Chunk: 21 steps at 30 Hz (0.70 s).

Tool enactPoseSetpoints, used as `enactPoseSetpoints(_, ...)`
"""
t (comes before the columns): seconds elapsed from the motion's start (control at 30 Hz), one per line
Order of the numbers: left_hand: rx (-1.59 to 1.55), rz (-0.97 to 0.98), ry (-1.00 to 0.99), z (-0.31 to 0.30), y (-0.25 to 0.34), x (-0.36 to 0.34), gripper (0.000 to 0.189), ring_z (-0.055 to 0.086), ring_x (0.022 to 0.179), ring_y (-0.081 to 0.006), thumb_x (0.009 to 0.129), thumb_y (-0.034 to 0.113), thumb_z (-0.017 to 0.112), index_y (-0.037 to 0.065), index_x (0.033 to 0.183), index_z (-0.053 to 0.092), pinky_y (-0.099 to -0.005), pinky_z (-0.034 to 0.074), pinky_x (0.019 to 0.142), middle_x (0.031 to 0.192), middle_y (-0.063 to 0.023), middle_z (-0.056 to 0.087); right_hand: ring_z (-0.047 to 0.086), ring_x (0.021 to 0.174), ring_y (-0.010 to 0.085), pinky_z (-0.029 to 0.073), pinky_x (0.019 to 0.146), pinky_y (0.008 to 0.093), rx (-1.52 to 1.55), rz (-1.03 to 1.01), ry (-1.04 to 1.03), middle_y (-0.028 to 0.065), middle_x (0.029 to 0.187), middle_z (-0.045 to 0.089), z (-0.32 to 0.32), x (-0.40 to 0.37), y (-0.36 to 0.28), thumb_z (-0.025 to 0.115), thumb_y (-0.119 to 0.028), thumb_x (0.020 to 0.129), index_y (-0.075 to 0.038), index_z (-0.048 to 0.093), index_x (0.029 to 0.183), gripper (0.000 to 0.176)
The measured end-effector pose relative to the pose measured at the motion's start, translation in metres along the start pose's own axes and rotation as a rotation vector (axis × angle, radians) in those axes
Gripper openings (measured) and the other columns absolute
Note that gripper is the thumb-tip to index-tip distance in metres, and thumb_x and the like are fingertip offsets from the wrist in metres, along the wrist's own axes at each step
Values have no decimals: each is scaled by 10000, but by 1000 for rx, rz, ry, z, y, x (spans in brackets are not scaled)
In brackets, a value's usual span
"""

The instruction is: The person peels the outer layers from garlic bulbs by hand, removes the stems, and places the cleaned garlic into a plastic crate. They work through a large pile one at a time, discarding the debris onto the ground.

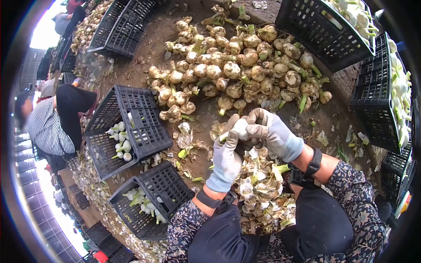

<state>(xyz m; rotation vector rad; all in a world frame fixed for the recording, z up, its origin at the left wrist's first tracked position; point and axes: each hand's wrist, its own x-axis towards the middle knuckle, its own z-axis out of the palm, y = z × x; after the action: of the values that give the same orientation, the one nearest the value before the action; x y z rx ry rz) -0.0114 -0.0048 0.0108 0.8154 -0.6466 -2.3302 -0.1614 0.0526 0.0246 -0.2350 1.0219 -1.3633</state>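
The left hand (227,157) and right hand (278,135), both gloved, close their fingers around a white garlic bulb (240,128) near mid-view. From it, dirt-crusted garlic (234,70) heaps at twelve o'clock, papery skins (261,186) at six.

A head-worn camera looks down at a nearby garlic bulb (240,127).

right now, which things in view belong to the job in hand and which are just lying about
In use, it seems:
left hand and right hand, both gloved, on a white garlic bulb
pile of soil-stained bulbs
black crates holding pale bulbs

Lying about:
loose papery skins
green scraps
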Motion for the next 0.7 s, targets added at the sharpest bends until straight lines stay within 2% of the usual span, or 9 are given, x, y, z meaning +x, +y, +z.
enactPoseSetpoints(0.13, -169, -70, -123, -5, 4, 3, 556, 630, 950, -225, 933, 320, 568, 42, 1386, 404, -339, 539, 818, 1217, -140, 589, 578, 658, 95, 457, 540, 225, 102, 35, -49, 28, 821, 604, -3, 0, 4, 687, -192, 861, -60, 529, 998, 247)
enactPoseSetpoints(0.2, -56, -86, -47, -6, 5, 3, 572, 622, 952, -292, 897, 371, 599, 100, 1368, 420, -461, 527, 837, 1180, -150, 591, 582, 661, 94, 466, 542, 215, 196, 28, -91, 29, 831, 610, -4, -2, 0, 648, -150, 890, -45, 538, 1040, 214)
enactPoseSetpoints(0.33, -49, -57, -77, -2, 4, 3, 568, 611, 1009, -284, 903, 358, 600, 82, 1365, 418, -450, 508, 893, 1210, -156, 568, 589, 694, 86, 478, 576, 209, 237, 5, -62, 41, 884, 635, -4, -9, -7, 638, -151, 902, -25, 573, 1075, 224)
enactPoseSetpoints(0.4, 24, 64, 20, 2, 5, 3, 588, 592, 1069, -268, 900, 337, 617, 36, 1360, 409, -426, 478, 951, 1203, -160, 573, 606, 751, 82, 500, 651, 220, -142, 26, 81, 56, 956, 652, 0, -14, -15, 642, -146, 901, -11, 605, 1099, 242)
enactPoseSetpoints(0.47, 40, 87, 47, 8, 6, 3, 598, 588, 1067, -255, 899, 330, 624, 11, 1356, 405, -413, 465, 967, 1172, -148, 587, 619, 819, 90, 508, 726, 228, -248, -15, 103, 62, 1017, 657, 6, -14, -9, 657, -134, 891, 14, 613, 1118, 274)
enactPoseSetpoints(0.53, 56, 108, 73, 8, 6, 3, 609, 585, 1065, -241, 897, 322, 631, -13, 1351, 401, -400, 452, 984, 1142, -136, 601, 628, 836, 120, 505, 745, 238, -493, -483, 102, 70, 978, 662, 10, -7, 4, 684, -86, 852, 21, 614, 1126, 302)
enactPoseSetpoints(0.57, 26, 103, 59, 6, 5, 3, 542, 596, 1026, -207, 912, 284, 615, -7, 1335, 442, -356, 481, 923, 1142, -123, 616, 630, 823, 157, 502, 729, 264, -684, -523, 143, 94, 910, 652, 8, -7, 4, 706, -55, 811, 14, 636, 1053, 261)
enactPoseSetpoints(0.6, -5, 99, 45, 4, 5, 3, 479, 608, 986, -172, 927, 246, 599, -2, 1319, 483, -312, 510, 862, 1141, -110, 630, 630, 823, 157, 502, 729, 264, -683, -522, 143, 94, 910, 652, 6, -6, 4, 706, -55, 811, 14, 636, 1053, 261)
enactPoseSetpoints(0.7, 7, 70, 70, 3, 6, 1, 473, 616, 947, -150, 925, 259, 606, -6, 1301, 498, -300, 509, 846, 1070, -85, 653, 633, 792, 182, 497, 704, 292, -847, -591, 161, 113, 846, 624, 3, -5, 4, 708, -39, 788, 4, 637, 959, 190)
